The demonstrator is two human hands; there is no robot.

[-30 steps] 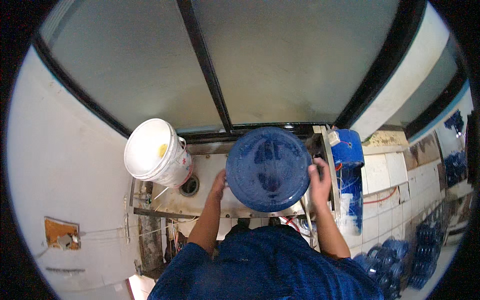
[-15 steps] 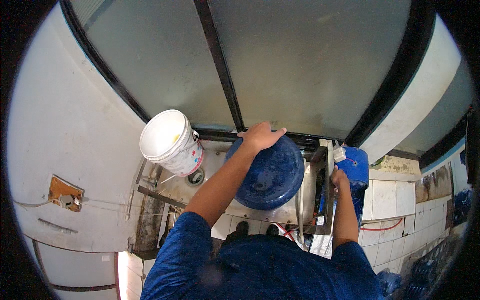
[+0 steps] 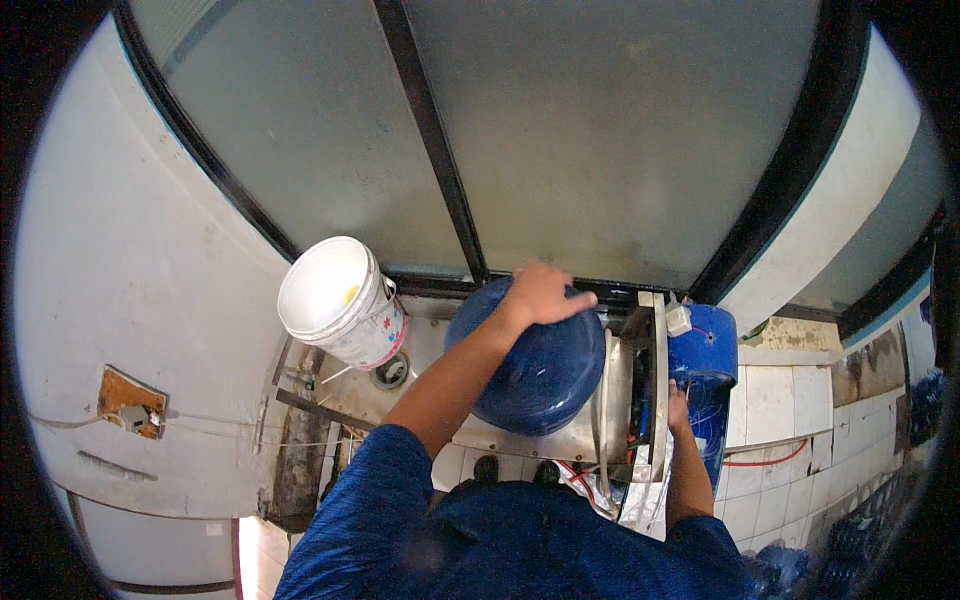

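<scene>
A large round blue water jug (image 3: 530,370), its broad end facing up, rests on a stainless steel sink top (image 3: 430,335) in front of me. My left hand (image 3: 545,293) lies across the jug's far side, its thumb spread to the right. Its fingertips are slightly smeared. To the right, my right hand (image 3: 678,408) is low beside the outer side of the metal frame (image 3: 657,380), next to a blue drum (image 3: 703,345). Its fingers are partly hidden, so what they touch or grip does not show.
A white bucket (image 3: 345,320) leans on the sink top at left, near a round drain (image 3: 391,371). A pale hose (image 3: 603,410) runs right of the jug. Frosted glass panels (image 3: 590,140) stand behind. A small white box (image 3: 678,319) sits by the drum.
My left hand has slid rightward over the jug, and the jug's outline and highlights have shifted. My right hand stays low by the frame. The whole view has moved slightly.
</scene>
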